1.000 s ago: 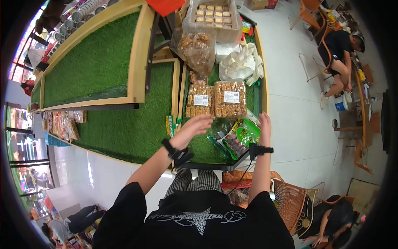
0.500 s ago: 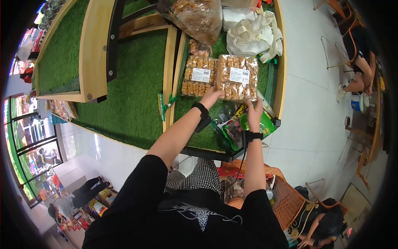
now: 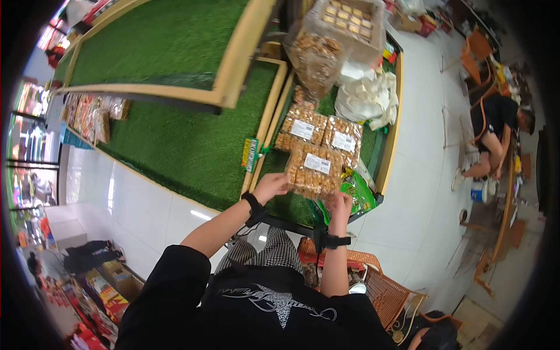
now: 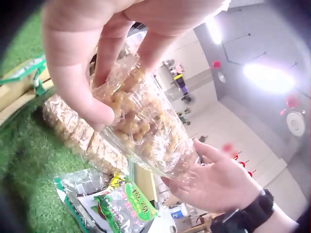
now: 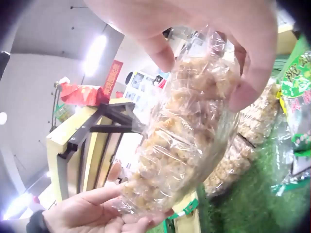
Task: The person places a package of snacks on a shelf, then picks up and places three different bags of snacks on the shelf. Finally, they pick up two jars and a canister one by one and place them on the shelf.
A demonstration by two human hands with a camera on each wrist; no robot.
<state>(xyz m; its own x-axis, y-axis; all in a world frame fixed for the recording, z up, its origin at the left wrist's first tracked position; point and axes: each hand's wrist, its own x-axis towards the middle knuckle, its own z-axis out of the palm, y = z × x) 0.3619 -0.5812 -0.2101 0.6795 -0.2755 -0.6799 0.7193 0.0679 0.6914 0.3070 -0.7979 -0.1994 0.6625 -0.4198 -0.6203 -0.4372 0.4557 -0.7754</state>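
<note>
I hold a clear pack of golden snack pieces (image 3: 315, 169) with a white label between both hands, just above the green turf shelf (image 3: 192, 146). My left hand (image 3: 274, 184) pinches its left end between thumb and fingers (image 4: 92, 109). My right hand (image 3: 338, 203) grips its right end, the fingers (image 5: 245, 92) curled over the wrapper. The left wrist view shows the pack (image 4: 146, 126) with my right hand (image 4: 214, 182) under its far end. In the right wrist view the pack (image 5: 184, 150) reaches down to my left hand (image 5: 97, 208). Two like packs (image 3: 302, 129) (image 3: 344, 140) lie on the turf behind.
Green snack packets (image 3: 353, 195) lie at the shelf's near right corner. Behind the packs are white bags (image 3: 367, 96), a large bag of snacks (image 3: 318, 58) and a tray of boxes (image 3: 347, 17). A wooden frame (image 3: 245, 58) runs to the left. A wicker basket (image 3: 391, 291) stands by my legs; a seated person (image 3: 496, 128) is right.
My hands went from open above the turf to the lying packs. Now they hold one pack lifted nearer to me, while two packs still lie behind it.
</note>
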